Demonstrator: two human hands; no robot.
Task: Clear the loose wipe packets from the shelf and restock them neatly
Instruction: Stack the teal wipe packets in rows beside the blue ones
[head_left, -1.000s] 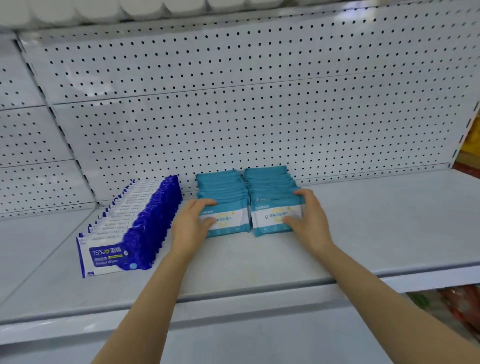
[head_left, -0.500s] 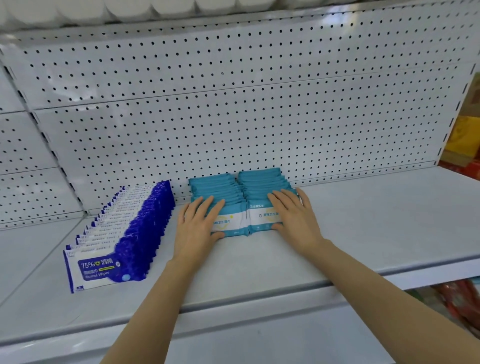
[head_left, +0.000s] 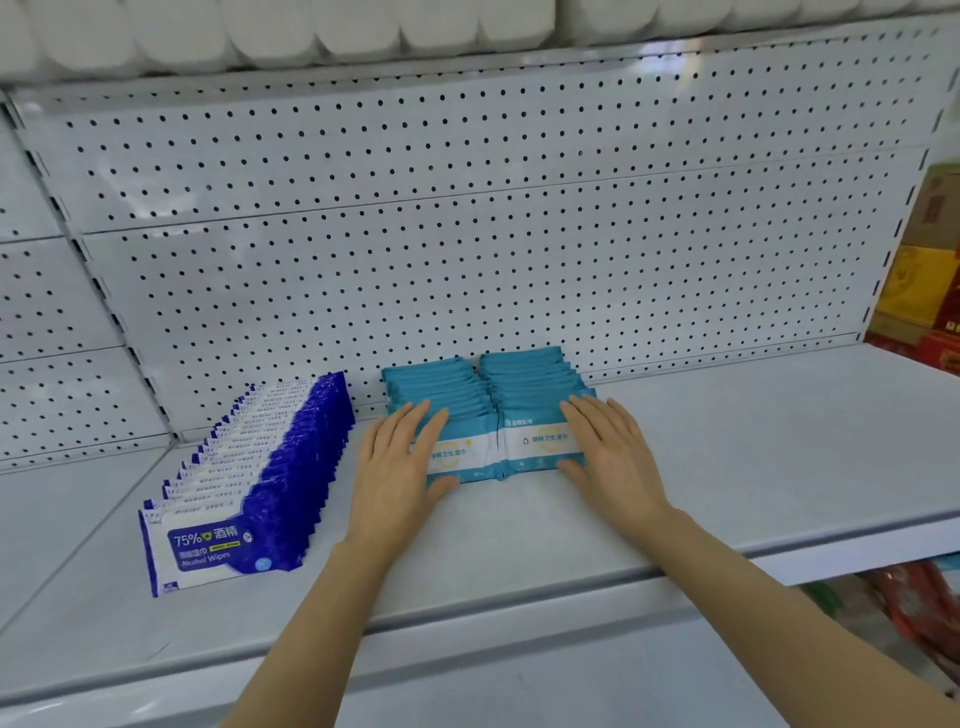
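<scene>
Two teal wipe-packet rows (head_left: 485, 410): stood side by side against the pegboard (head_left: 467, 249), on the shelf (head_left: 727, 457).
Left hand (head_left: 397, 470): flat, fingers straight, nothing gripped.
Right hand (head_left: 613, 457): likewise.
Squaring: fronts are best pressed evenly, level with each other.

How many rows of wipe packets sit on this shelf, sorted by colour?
Dark blue alcohol wipe packets: 1 row
Teal wipe packets: 2 rows, left teal row and right teal row
Total: 3 rows
</scene>
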